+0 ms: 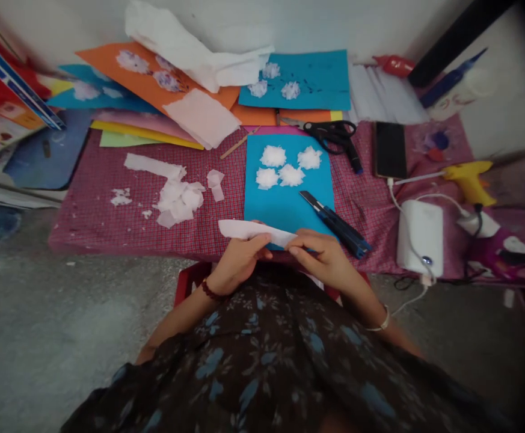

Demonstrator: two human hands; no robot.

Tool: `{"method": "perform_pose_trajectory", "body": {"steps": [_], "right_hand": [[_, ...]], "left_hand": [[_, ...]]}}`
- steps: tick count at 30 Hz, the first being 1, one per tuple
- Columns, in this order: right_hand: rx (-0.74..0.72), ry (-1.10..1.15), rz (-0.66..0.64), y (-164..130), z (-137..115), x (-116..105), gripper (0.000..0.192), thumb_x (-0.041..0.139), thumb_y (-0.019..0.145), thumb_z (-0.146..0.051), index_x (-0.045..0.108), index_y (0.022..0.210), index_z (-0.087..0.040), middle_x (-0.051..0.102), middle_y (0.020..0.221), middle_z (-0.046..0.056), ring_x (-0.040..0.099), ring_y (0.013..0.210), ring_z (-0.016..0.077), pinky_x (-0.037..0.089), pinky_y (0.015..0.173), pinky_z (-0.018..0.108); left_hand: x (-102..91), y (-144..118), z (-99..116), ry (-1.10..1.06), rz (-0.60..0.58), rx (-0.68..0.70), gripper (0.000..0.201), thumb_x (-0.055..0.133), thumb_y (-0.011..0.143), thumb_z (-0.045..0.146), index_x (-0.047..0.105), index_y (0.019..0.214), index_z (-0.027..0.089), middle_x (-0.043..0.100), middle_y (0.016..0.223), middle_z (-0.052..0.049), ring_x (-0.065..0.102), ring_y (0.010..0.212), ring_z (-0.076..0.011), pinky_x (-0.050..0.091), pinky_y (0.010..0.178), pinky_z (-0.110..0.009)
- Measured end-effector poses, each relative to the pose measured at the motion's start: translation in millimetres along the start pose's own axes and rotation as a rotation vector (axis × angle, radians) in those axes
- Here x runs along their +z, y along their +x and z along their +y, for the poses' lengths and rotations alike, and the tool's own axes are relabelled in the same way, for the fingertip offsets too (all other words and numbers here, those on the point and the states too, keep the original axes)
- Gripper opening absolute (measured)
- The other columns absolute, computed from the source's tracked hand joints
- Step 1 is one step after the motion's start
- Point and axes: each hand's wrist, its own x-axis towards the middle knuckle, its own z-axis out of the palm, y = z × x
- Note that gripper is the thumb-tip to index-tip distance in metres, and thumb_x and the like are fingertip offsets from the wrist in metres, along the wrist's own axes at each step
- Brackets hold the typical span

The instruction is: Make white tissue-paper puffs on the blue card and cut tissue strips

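Note:
My left hand (pixel 239 260) and my right hand (pixel 323 255) both pinch a long white strip of tissue paper (pixel 254 231) just above my lap, at the near edge of the low table. Right behind it lies a blue card (pixel 284 204) carrying several white tissue puffs (pixel 289 165). A dark utility knife (pixel 334 224) rests across the card's right corner, close to my right hand. Torn white tissue scraps (pixel 178 198) lie to the left on the red checked cloth (pixel 109 204).
Black scissors (pixel 334 135), a phone (pixel 389 150), a yellow glue gun (pixel 469 177) and a white power bank (pixel 420 237) with cables lie to the right. Coloured paper sheets (pixel 154 78), another blue card (pixel 311 78) and white tissue (pixel 185 48) are stacked at the back. Books (pixel 5 120) lie left.

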Motion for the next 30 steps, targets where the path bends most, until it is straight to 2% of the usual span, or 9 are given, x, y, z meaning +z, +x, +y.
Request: {"method": "perform_pose_trajectory", "body": {"steps": [2,5,9,12,15,17,21,25,30], "right_hand": [[-0.012,-0.113,0.075,-11,10,-14,0.017,0.055,0.095,-0.030,0.069,0.104,-0.026,0.070,0.100,0.006,0.065,0.092,0.0218,0.049,0.085,0.037],[0.033,-0.412,0.303,-27,35,-41,0.030,0.056,0.093,-0.032,0.065,0.121,-0.025,0.067,0.117,0.011,0.060,0.112,0.0288,0.044,0.101,0.048],[0.062,-0.724,0.230,-36,72,-62,0.047,0.057,0.090,-0.036,0.060,0.132,-0.016,0.063,0.120,0.019,0.060,0.111,0.0355,0.046,0.099,0.056],[0.068,-0.745,0.231,-34,82,-64,0.045,0.055,0.090,-0.034,0.061,0.131,-0.017,0.064,0.115,0.018,0.061,0.106,0.0346,0.048,0.097,0.056],[0.128,-0.576,0.264,-36,77,-67,0.045,0.056,0.089,-0.035,0.060,0.131,-0.021,0.064,0.113,0.015,0.063,0.103,0.0330,0.049,0.096,0.055],[0.228,-0.273,0.264,-42,68,-69,0.047,0.057,0.090,-0.037,0.056,0.136,-0.027,0.065,0.114,0.013,0.066,0.094,0.0297,0.054,0.089,0.050],[0.411,0.393,-0.028,-57,39,-67,0.046,0.057,0.092,-0.041,0.055,0.137,-0.034,0.070,0.106,0.010,0.070,0.082,0.0249,0.059,0.066,0.037],[0.462,0.553,-0.331,-54,14,-52,0.044,0.059,0.093,-0.043,0.059,0.134,-0.027,0.070,0.089,0.005,0.067,0.066,0.0160,0.055,0.056,0.026],[0.437,0.603,-0.407,-41,9,-42,0.046,0.058,0.096,-0.042,0.055,0.138,-0.024,0.068,0.091,0.004,0.065,0.071,0.0120,0.053,0.060,0.022]], "left_hand": [[-0.2,0,6,-0.123,0.062,0.027,0.016,0.078,0.064,0.010,0.067,0.073,0.016,0.066,0.072,0.003,0.062,0.064,-0.0081,0.054,0.055,-0.019],[-2.6,1,18,-0.277,0.138,0.099,0.017,0.077,0.065,0.004,0.063,0.061,0.013,0.066,0.064,0.003,0.066,0.065,-0.0075,0.061,0.073,-0.022],[-7.8,3,30,-0.370,0.165,0.101,0.019,0.072,0.069,-0.004,0.063,0.061,0.011,0.069,0.065,0.001,0.069,0.065,-0.0077,0.063,0.076,-0.020],[-11.6,5,35,-0.423,0.188,0.051,0.019,0.068,0.075,-0.005,0.064,0.065,0.010,0.070,0.065,0.000,0.069,0.060,-0.0071,0.062,0.065,-0.016],[-15.3,4,38,-0.435,0.186,-0.011,0.016,0.069,0.080,0.000,0.064,0.070,0.012,0.068,0.063,0.002,0.065,0.052,-0.0061,0.056,0.049,-0.013],[-17.4,4,40,-0.410,0.183,-0.001,0.015,0.070,0.081,0.002,0.064,0.073,0.013,0.067,0.065,0.003,0.064,0.053,-0.0051,0.055,0.050,-0.012],[-17.4,4,43,-0.363,0.229,0.058,0.017,0.067,0.082,0.000,0.064,0.073,0.014,0.069,0.070,0.002,0.067,0.064,-0.0053,0.060,0.067,-0.014],[-12.5,4,43,-0.412,0.306,0.043,0.024,0.054,0.089,-0.002,0.062,0.072,0.013,0.069,0.069,0.002,0.067,0.063,-0.0045,0.060,0.070,-0.015],[-7.0,2,40,-0.413,0.268,0.033,0.022,0.053,0.088,-0.003,0.061,0.076,0.013,0.069,0.069,0.002,0.068,0.063,-0.0064,0.060,0.066,-0.016]]}}
